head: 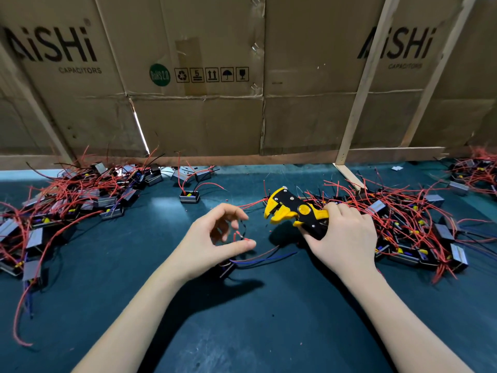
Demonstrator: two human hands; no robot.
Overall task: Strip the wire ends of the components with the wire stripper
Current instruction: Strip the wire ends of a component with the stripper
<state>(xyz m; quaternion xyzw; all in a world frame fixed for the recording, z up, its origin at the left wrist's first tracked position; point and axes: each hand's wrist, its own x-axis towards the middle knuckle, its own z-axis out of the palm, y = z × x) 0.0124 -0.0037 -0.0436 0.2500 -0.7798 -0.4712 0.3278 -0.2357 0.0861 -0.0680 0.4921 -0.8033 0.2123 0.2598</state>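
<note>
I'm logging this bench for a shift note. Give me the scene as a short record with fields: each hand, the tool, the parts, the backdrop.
left hand: fingers loosely curled around thin wire ends, a component under the palm; whether it pinches them is unclear
right hand: grips the handles of the wire stripper
wire stripper: yellow and black, head pointing toward the left hand, apart from the wires
left pile: boxed components with red wires
right pile: more of the same
surface: dark green mat
backdrop: cardboard boxes
</note>
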